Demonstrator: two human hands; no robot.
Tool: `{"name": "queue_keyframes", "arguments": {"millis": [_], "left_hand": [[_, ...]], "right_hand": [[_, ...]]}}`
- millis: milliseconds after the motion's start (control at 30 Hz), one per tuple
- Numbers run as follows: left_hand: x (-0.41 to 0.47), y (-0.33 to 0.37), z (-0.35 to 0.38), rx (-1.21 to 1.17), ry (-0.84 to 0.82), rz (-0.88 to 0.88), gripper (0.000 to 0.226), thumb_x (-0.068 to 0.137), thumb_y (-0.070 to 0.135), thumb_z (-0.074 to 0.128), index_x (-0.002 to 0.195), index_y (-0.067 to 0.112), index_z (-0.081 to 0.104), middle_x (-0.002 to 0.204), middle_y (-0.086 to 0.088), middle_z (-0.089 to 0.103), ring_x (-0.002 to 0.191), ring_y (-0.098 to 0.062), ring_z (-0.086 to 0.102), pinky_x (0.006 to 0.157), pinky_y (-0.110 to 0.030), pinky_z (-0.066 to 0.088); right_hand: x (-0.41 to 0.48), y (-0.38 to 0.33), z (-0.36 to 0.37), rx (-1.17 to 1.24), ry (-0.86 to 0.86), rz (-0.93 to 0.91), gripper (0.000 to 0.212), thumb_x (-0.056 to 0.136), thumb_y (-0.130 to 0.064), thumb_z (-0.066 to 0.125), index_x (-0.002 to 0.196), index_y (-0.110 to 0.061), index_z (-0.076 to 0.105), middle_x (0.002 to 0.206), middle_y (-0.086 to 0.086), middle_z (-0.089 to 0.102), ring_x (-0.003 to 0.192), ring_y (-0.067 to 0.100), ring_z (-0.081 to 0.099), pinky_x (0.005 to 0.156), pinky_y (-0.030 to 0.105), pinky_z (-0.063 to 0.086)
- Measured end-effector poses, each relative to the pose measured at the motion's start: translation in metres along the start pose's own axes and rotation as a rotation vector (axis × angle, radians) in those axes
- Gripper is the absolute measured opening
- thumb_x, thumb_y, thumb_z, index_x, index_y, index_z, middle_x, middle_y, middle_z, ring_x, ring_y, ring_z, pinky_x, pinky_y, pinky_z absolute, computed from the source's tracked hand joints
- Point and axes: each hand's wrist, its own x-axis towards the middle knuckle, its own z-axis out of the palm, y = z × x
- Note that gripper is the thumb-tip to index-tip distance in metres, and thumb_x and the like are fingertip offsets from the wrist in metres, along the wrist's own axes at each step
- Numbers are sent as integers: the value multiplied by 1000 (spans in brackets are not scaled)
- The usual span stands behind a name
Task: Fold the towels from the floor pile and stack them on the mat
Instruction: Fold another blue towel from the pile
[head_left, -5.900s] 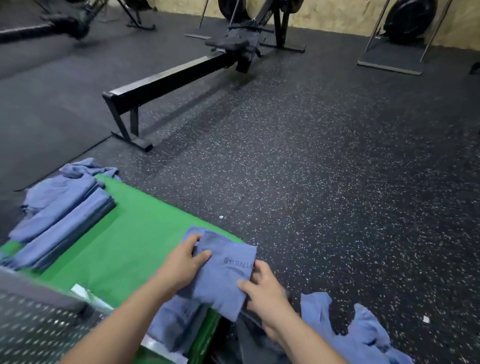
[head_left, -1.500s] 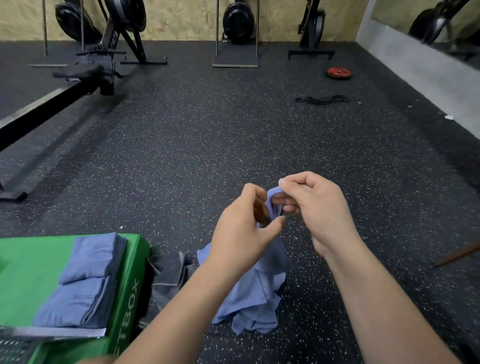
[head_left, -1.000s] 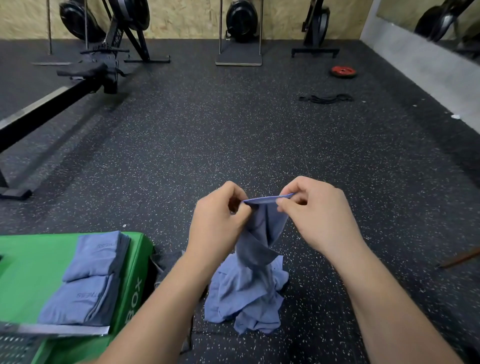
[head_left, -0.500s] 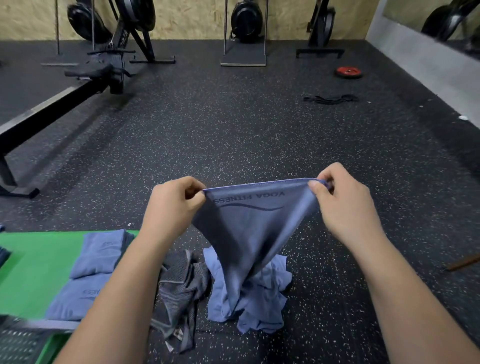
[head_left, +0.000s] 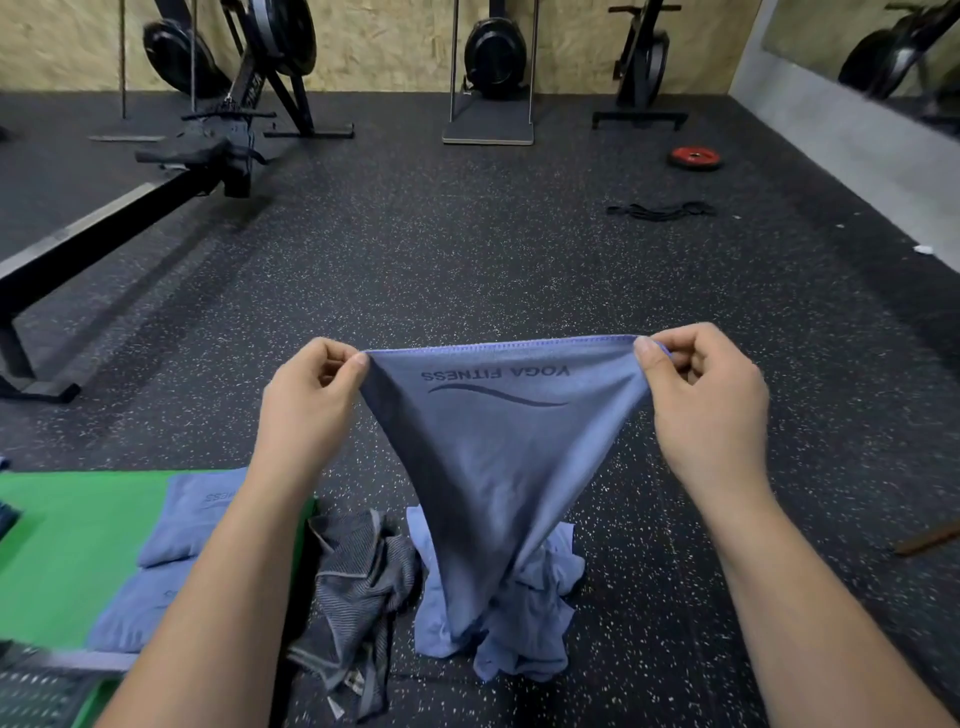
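Corners pinched! Your left hand (head_left: 311, 400) and right hand (head_left: 704, 400) each nipped a top corner of the blue-grey printed cloth towel (head_left: 498, 452), its tail trailing into the crumpled blue floor pile (head_left: 524, 629). Spreading step, I judged; next called for halving it toward the green mat (head_left: 78, 545).

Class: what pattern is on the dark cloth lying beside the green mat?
The dark cloth has thin light stripes; the head view shows it best.
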Motion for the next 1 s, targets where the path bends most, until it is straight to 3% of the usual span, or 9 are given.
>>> {"name": "queue_keyframes", "arguments": {"millis": [67, 133, 267, 367, 633, 800, 1000], "left_hand": [[-3, 9, 0, -176, 20, 8, 17, 98, 42, 68, 92, 26, 69, 84, -2, 75, 77, -17, 66, 81, -50, 62], [-9, 20, 1, -282, 58, 63, 20, 99, 42, 67, 95, 22, 68, 88, -10, 73, 80, -20, 64, 86, -59, 61], [-19, 47, -11, -378, 176, 225, 15, 107, 26, 66, 101, 12, 67, 86, -4, 63, 79, -16, 55, 76, -43, 49], [-21, 53, -19, -387, 174, 249, 16, 107, 24, 66, 104, 9, 70, 89, -3, 63, 80, -13, 53, 75, -35, 47], [-15, 33, -5, -405, 166, 123, 17, 102, 33, 71, 98, 16, 73, 82, 5, 66, 75, -12, 52, 74, -41, 47], [-16, 36, -6, -388, 190, 173, 15, 105, 30, 71, 102, 15, 73, 84, 8, 66, 75, -7, 52, 72, -35, 47], [-22, 35, 9, -337, 134, 116, 20, 99, 32, 78, 89, 16, 72, 78, 8, 68, 70, -7, 51, 69, -33, 45]], "right_hand": [[0, -4, 0, 92, 49, 0, 14, 102, -32, 73, 91, -25, 70, 76, -9, 66, 63, 5, 53, 63, 27, 45], [-1, -9, 1, 153, 96, 6, 15, 101, -33, 75, 90, -23, 69, 73, -6, 64, 63, 7, 52, 62, 30, 45], [-3, -29, -7, 298, 204, -36, 14, 101, -30, 76, 89, -28, 68, 74, -7, 60, 65, 5, 51, 63, 21, 43], [-3, -38, -14, 286, 199, -94, 12, 102, -30, 75, 95, -23, 69, 76, -4, 60, 66, 4, 50, 62, 18, 43], [-8, -21, -6, 212, 153, -40, 13, 102, -31, 74, 94, -22, 69, 76, -1, 63, 67, 8, 52, 63, 29, 45], [-4, -19, -6, 208, 235, -50, 15, 104, -32, 71, 96, -20, 68, 79, 1, 63, 70, 10, 52, 68, 38, 49], [-9, -18, 6, 141, 146, -10, 22, 99, -35, 77, 87, -21, 65, 73, -3, 66, 65, 17, 61, 65, 43, 53]]}}
